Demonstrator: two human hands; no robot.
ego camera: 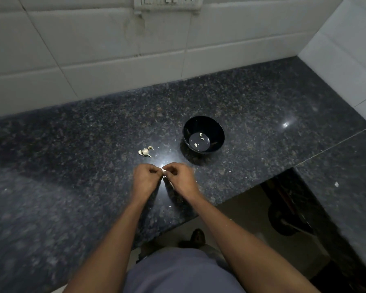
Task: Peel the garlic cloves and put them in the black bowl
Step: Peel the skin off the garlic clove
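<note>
Both hands meet over the bench (72, 166): left hand (145, 178) and right hand (181, 178) pinch one garlic clove (164, 170) between fingertips. Black bowl (203, 123) at one o'clock holding three peeled cloves (200, 140); unpeeled cloves (145, 151) at eleven.

Home kitchen (granite counter (72, 166), tiles (93, 49)).

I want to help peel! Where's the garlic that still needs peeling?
Look at the dark speckled counter under the white wall tiles. Left of the black bowl, just beyond the left hand, sits a little pale clump of garlic cloves. Unlike the three bits inside the bowl, these lie on the bare counter with papery tails.
</note>
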